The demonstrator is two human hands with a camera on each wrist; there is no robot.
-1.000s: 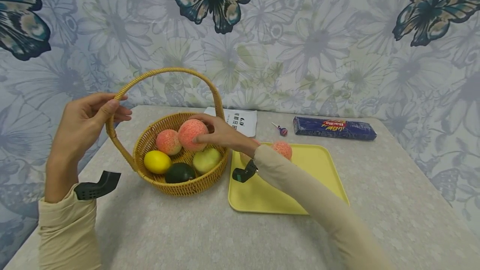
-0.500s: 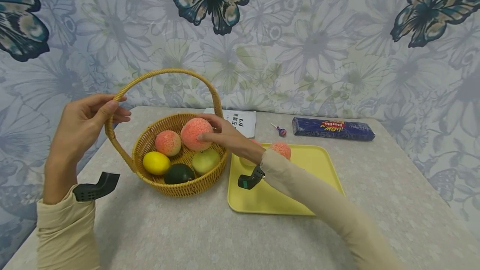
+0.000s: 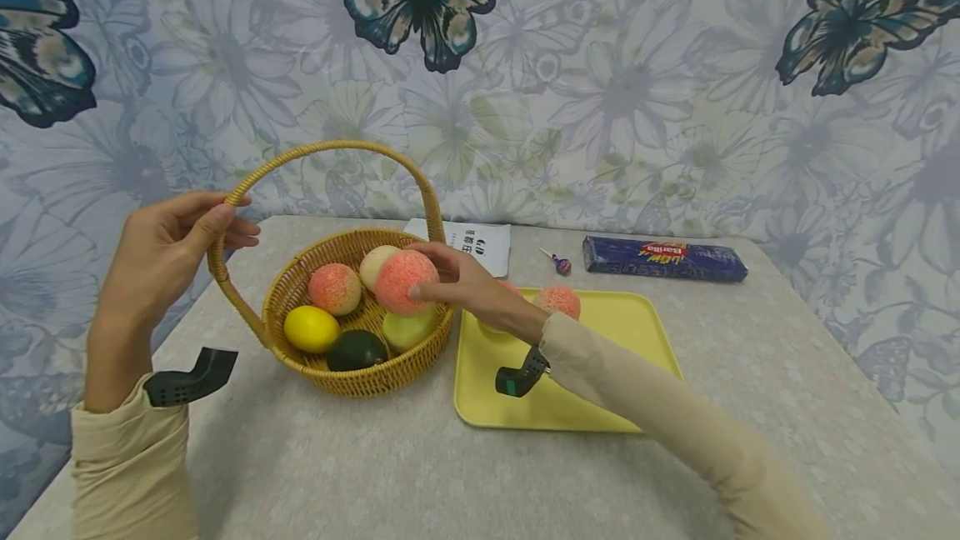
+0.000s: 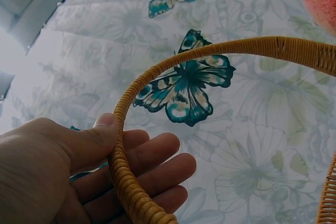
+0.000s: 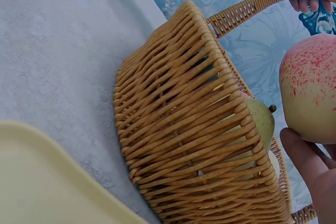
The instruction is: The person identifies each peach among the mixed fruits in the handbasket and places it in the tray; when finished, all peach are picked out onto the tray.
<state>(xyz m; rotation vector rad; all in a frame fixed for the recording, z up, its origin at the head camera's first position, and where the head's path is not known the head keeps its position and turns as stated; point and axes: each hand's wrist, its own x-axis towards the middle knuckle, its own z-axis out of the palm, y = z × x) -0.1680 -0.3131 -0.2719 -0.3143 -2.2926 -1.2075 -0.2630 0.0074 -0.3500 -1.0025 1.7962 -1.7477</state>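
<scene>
My left hand holds the handle of a woven basket on its left side, thumb on one side and fingers on the other. A large pink peach is in my right hand, gripped above the basket's right part. In the right wrist view that peach appears beside the rim, apart from the wicker. Inside the basket are a smaller peach, a yellow lemon, a dark green avocado, a pale round fruit and a green pear partly behind the held peach.
Right of the basket lies a yellow tray. A peach sits on it, and another pinkish fruit is mostly hidden by my right arm. Behind are a white printed packet, a lollipop and a blue Barilla box.
My right hand has moved right with the peach, which now covers part of the pear. The pale round fruit behind it has come into view. My left hand stays on the handle.
</scene>
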